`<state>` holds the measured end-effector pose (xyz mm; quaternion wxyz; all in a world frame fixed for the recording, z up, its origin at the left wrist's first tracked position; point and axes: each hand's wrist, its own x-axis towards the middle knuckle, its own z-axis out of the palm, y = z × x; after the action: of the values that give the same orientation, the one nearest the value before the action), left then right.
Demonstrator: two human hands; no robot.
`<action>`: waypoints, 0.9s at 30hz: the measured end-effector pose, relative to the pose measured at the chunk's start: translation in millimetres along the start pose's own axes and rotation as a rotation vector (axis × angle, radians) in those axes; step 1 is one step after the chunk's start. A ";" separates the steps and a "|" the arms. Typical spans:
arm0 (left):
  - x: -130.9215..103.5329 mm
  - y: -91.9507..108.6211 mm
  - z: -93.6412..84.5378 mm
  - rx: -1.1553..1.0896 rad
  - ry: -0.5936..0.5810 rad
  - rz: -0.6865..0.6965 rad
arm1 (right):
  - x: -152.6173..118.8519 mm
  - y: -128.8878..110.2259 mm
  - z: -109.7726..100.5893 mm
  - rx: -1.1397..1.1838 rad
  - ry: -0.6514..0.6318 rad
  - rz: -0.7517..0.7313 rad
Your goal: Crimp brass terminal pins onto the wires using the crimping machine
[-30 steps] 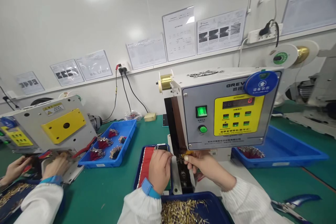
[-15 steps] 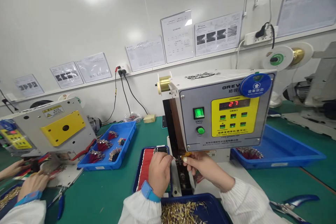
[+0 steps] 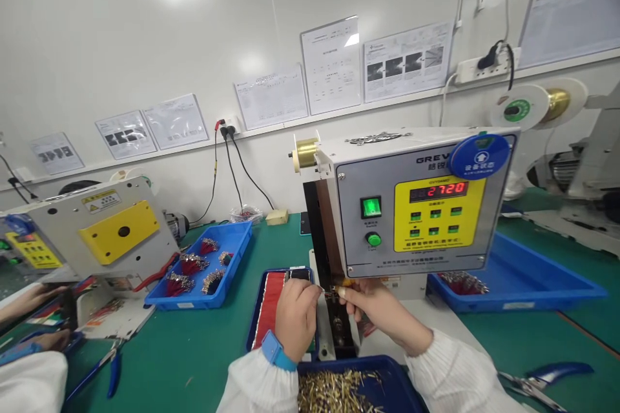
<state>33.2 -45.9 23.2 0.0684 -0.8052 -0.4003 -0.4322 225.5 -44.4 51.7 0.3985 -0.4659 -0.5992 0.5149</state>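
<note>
Green desk [image 3: 194,355] bears a boxy grey machine [image 3: 358,245]; below its panel, left hand [image 3: 296,315] and right hand [image 3: 382,310] pinch, apparently, thin pieces [image 3: 329,293] too small to identify.

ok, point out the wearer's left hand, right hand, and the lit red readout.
left hand [image 3: 294,317]: head view, back of the hand
right hand [image 3: 376,305]: head view, near the thumb's base
readout [image 3: 446,190]: head view, the lit digits

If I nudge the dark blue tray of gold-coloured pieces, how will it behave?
The tray would probably stay flat rather than tip, being shallow and wide. Its gold-coloured pieces, loose and heaped toward the left, would likely shift about.
</note>
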 end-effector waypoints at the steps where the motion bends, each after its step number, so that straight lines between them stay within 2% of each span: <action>1: 0.0 0.2 0.0 -0.002 0.001 -0.001 | -0.4 -0.3 0.0 0.002 0.001 -0.002; 12: -0.2 -0.6 1.2 0.000 0.004 -0.008 | 3.0 4.5 -2.3 -0.004 -0.035 -0.010; 27: -0.2 0.8 0.5 0.011 -0.007 -0.015 | 0.0 -1.6 -1.4 -0.061 -0.034 0.036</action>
<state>34.0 -46.3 22.9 0.0682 -0.8033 -0.4087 -0.4278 226.7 -44.2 53.5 0.3644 -0.4798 -0.6128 0.5113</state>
